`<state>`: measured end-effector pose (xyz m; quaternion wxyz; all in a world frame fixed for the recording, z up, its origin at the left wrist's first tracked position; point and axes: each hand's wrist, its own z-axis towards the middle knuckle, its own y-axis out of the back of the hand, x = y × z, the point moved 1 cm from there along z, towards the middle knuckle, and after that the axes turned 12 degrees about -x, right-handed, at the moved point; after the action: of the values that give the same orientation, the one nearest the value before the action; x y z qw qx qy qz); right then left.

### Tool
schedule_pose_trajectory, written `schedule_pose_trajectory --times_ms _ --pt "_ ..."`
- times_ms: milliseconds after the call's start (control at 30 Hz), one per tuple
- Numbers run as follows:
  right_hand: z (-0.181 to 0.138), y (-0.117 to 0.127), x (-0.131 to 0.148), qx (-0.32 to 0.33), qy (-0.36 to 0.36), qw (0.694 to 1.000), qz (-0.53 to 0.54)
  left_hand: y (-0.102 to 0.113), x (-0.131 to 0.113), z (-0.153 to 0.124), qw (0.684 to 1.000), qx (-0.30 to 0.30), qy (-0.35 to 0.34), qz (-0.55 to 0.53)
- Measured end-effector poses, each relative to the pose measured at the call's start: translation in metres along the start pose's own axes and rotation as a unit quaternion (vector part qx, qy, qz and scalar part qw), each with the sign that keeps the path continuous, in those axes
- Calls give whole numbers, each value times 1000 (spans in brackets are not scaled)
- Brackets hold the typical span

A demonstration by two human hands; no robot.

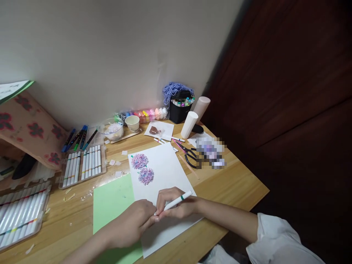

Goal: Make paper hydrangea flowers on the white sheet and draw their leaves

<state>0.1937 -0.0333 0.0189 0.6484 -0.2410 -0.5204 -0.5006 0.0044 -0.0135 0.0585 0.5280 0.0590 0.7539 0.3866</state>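
Observation:
A white marker (183, 197) with a green band slants up to the right between my hands, over a sheet of white paper (167, 165). My right hand (176, 205) is closed around its barrel. Closed as well, my left hand (137, 218) pinches the marker's lower end, where the fingertips of both hands meet and hide the tip. Two round clusters of pinkish-purple bits, an upper flower (139, 161) and a lower flower (146, 176), with small green marks beside them, show on the paper's upper left. The white sheet overlaps a green sheet (111, 203).
Scissors (189, 154) lie right of the paper, near a white cylinder (189, 124). Behind stand a black marker case (180, 112), a paper cup (132, 124) and a bowl (114, 131) of pale bits. Marker trays (84, 163) sit at left. The table's right edge borders dark wood.

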Motion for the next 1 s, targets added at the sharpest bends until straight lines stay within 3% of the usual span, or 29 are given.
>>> schedule_pose_trajectory --times_ms 367,433,533,633,733,867,933,1000 --pt "-6 3 -5 81 -24 996 18 -15 6 2 982 68 60 -167" --pt "-2 7 -3 67 -38 997 23 -14 6 2 982 28 78 -168" --pt "5 12 -3 13 -123 991 58 -10 11 2 988 -59 88 -115" --pt "6 9 -6 -13 -230 961 155 -10 22 -1 990 -125 72 -12" --pt "5 3 -8 -15 -283 940 189 -16 35 -6 985 -156 35 66" --pt "5 5 -10 -8 -299 941 156 -5 29 -9 979 -192 53 44" --pt "10 15 -13 -57 -279 953 101 13 16 -18 964 -258 62 -22" --pt "17 31 -18 -154 -234 960 12 23 3 -42 951 -298 35 -80"
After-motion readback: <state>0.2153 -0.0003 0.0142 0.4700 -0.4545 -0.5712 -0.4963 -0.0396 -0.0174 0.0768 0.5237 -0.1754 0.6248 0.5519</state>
